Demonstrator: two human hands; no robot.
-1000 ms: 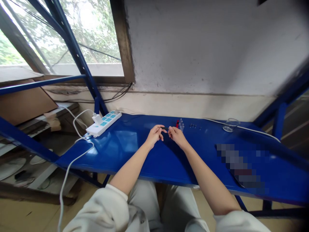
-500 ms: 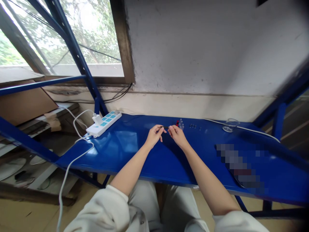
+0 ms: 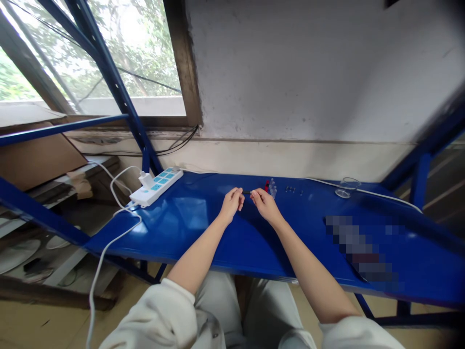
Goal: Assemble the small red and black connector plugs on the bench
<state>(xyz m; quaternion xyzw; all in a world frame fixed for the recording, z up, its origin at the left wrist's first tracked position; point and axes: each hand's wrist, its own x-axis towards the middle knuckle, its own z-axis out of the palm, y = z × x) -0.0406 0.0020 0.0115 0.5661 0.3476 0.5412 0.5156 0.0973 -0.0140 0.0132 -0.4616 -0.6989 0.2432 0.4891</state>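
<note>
over a glossy blue worktop [image 3: 163, 228], the left hand [image 3: 230, 204] is now curling its outstretched fingers closed, seemingly steadying the slim black rod [image 3: 246, 192] the right hand [image 3: 266, 204] is also pinching.

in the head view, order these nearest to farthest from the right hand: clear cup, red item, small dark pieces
Nearest first from the right hand:
1. Red item: just beyond the hand.
2. Small dark pieces: a little to the hand's right, toward the wall.
3. Clear cup: farther right, past the pieces.
</note>
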